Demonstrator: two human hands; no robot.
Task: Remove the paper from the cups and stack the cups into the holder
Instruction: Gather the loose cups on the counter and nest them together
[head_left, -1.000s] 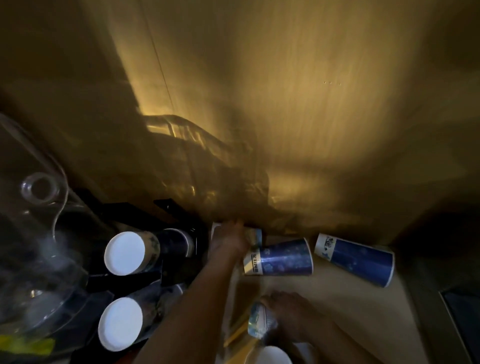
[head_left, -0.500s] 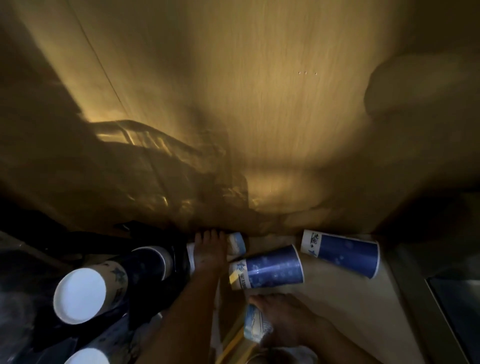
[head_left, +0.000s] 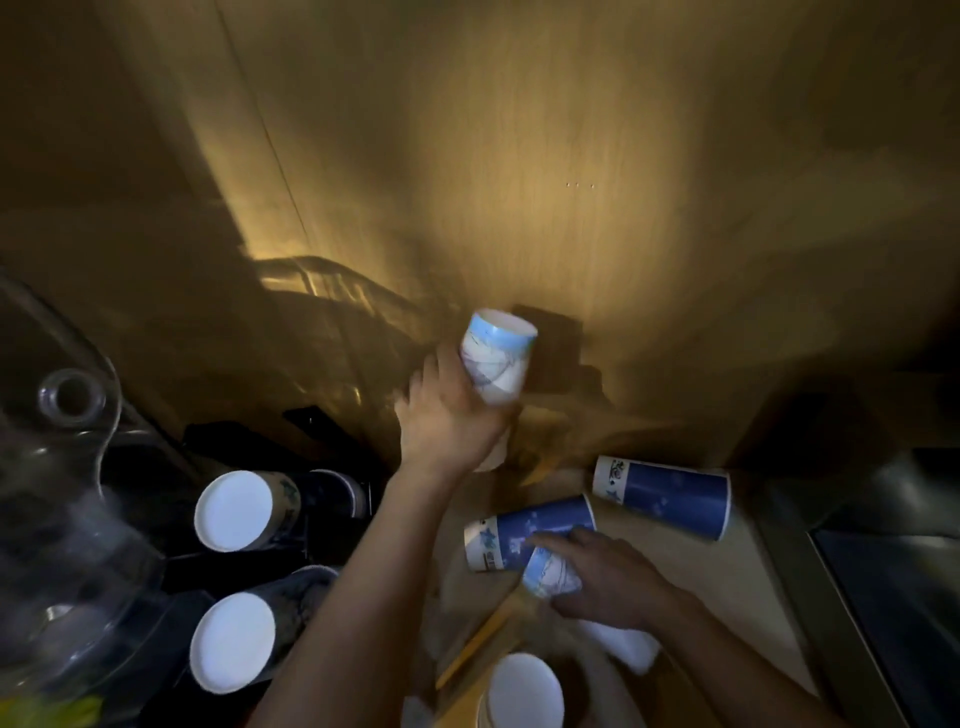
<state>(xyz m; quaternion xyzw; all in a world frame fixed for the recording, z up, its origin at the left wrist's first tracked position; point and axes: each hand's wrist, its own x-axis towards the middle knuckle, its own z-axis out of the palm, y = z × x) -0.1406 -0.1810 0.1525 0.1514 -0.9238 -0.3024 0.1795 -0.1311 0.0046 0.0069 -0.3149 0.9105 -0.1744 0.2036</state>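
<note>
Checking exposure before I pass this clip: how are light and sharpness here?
Head view: dim overall, one warm pool of light on the wooden wall; left hand and its pale cup slightly motion-blurred; dark holder underexposed; wide-angle bending at edges.

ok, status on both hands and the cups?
Left hand holds a light-blue cup raised. Right hand grips another cup on the counter. Two dark-blue cups lie sideways, nothing blocking.

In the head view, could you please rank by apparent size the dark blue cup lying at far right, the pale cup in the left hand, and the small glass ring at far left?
1. Dark blue cup
2. Pale cup, held nearer the camera, so true size is unsure
3. Glass ring
</note>
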